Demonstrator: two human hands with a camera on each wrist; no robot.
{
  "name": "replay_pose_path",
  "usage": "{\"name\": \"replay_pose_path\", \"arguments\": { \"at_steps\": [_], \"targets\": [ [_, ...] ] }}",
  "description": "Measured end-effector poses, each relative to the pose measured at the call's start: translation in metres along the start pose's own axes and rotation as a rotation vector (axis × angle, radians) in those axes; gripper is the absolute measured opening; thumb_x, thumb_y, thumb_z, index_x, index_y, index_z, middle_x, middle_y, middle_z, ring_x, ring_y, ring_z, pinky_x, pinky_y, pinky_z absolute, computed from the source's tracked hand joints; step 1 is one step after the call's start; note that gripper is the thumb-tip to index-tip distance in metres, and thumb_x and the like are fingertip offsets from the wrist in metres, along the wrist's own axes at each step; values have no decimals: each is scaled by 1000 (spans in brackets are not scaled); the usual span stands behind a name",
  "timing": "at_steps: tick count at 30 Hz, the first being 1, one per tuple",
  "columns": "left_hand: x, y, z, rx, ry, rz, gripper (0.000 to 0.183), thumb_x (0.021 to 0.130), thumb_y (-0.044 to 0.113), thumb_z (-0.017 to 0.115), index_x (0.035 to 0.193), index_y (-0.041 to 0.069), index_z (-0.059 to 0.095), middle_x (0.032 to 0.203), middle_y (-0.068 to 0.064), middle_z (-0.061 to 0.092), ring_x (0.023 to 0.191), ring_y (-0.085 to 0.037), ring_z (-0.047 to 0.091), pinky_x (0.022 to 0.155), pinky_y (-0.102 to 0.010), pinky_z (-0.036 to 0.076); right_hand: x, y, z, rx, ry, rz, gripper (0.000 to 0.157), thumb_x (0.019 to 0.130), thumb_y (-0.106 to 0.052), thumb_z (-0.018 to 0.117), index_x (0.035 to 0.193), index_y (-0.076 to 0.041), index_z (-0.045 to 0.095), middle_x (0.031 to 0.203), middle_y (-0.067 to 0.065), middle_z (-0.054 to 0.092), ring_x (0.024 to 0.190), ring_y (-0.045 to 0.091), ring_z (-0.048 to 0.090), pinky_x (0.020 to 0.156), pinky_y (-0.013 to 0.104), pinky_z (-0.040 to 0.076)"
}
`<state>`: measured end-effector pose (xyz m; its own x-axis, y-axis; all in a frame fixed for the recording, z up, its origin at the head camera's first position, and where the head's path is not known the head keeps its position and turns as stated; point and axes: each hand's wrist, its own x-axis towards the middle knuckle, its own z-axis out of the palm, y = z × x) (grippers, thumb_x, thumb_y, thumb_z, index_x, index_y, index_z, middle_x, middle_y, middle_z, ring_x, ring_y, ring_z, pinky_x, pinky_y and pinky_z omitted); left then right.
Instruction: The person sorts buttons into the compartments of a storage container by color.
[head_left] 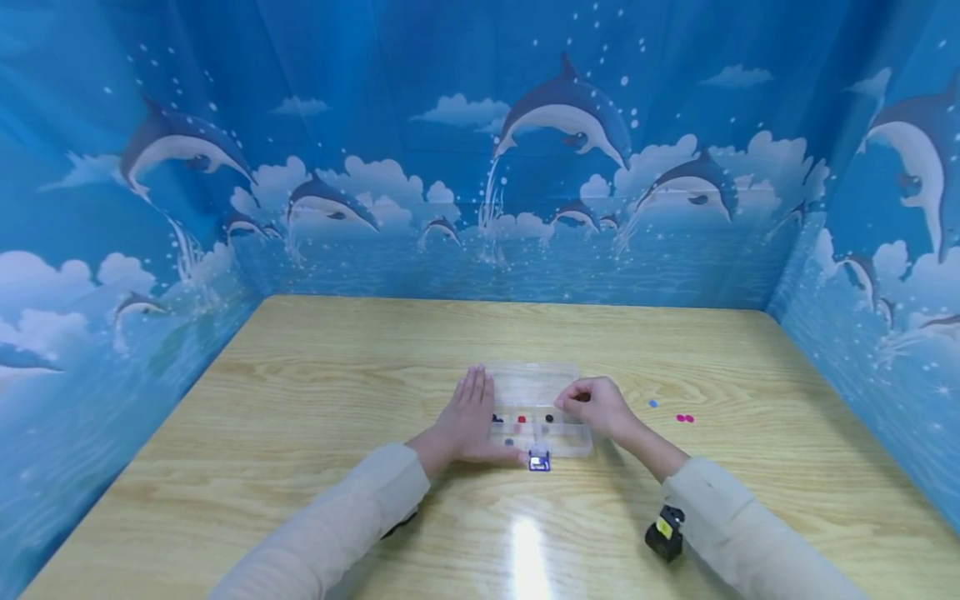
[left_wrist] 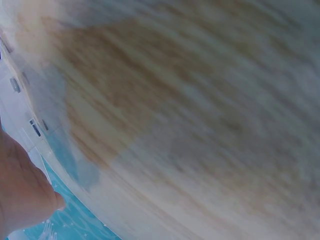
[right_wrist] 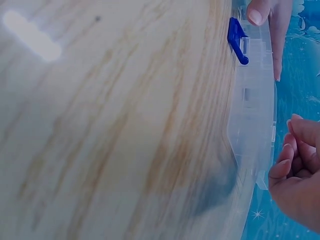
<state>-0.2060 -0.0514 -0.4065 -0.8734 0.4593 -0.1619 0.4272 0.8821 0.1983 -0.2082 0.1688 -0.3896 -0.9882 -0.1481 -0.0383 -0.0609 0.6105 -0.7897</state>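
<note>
Box (head_left: 574,443) lower centre, long axis left-right; left hand (head_left: 468,423) flat at left end, right hand (head_left: 600,407) curled opposite, hold unclear.

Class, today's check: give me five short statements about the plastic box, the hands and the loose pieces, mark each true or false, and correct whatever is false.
1. The left hand is at the left side of the clear box. True.
2. The lid is closed. False: it is open.
3. A red piece is inside the box. True.
4. The blue clasp is on the box's far side. False: it is on the near side.
5. Two pink discs lie to the right of the right hand. True.
</note>
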Motion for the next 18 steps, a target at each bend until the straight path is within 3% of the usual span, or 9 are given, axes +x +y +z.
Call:
{"name": "replay_pose_path", "arguments": {
  "at_steps": [18],
  "targets": [
    [1,0,2,9,2,-3,129,66,83,51,147,-4,-1,154,-22,-8,143,-32,-8,119,-39,4,-9,7,-14,0,56,-25,13,86,-9,63,89,3,68,84,11,67,70,10,52,60,18,45]
  ]
}}
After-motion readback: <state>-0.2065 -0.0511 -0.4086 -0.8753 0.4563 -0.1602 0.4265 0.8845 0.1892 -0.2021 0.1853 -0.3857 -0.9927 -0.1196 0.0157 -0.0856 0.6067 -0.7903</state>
